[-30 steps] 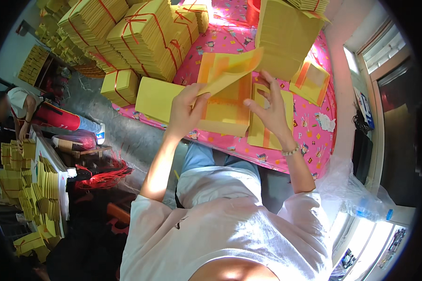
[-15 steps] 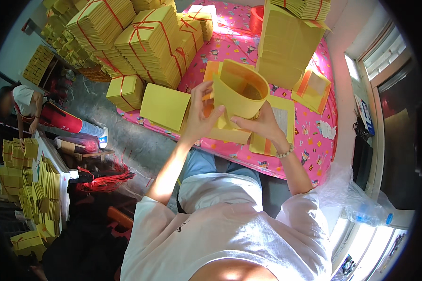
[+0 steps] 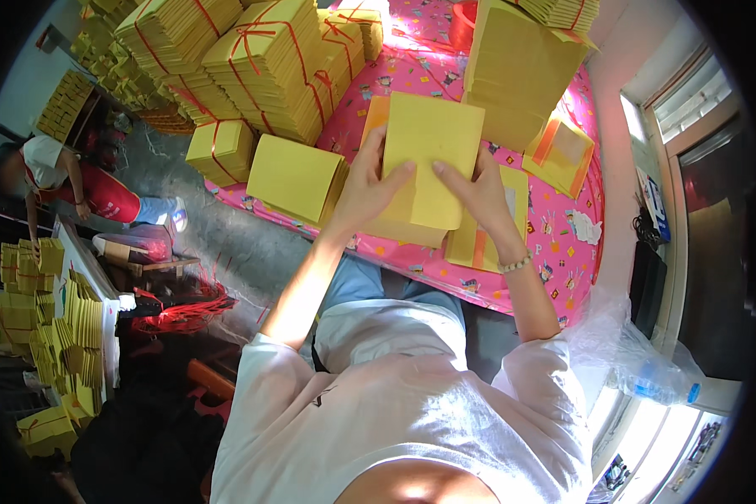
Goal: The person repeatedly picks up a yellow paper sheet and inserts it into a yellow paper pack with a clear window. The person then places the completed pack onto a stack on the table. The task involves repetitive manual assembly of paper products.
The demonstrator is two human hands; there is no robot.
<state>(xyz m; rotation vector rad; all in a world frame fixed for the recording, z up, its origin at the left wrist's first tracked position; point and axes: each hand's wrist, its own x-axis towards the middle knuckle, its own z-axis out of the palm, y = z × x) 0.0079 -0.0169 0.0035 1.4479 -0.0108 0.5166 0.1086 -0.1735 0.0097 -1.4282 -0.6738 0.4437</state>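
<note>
Your pink cover (image 3: 420, 76) is smooth and shiny, printed all over with small cartoon figures and scattered single letters. On its far left stand the tied stacks (image 3: 265, 80) of yellow paper, square-edged, layered, bound in red ribbon. Beyond your right hand (image 3: 483, 189) rises a tall yellow stack (image 3: 521, 84), flat-faced. The sheet (image 3: 433, 139), folded yellow paper with a plain upper face, is upheld between your hands over the pile (image 3: 407, 233), in front of the tall stack. Fingers of your left hand (image 3: 368, 185) and your right are clamped on its opposite side edges, thumbs pressed to its face. A striped sheet (image 3: 560, 155), yellow with orange bands, lies farther right. Near it sits crumpled white tissue (image 3: 586, 227). Your right wrist wears a beaded bracelet (image 3: 515, 265).
</note>
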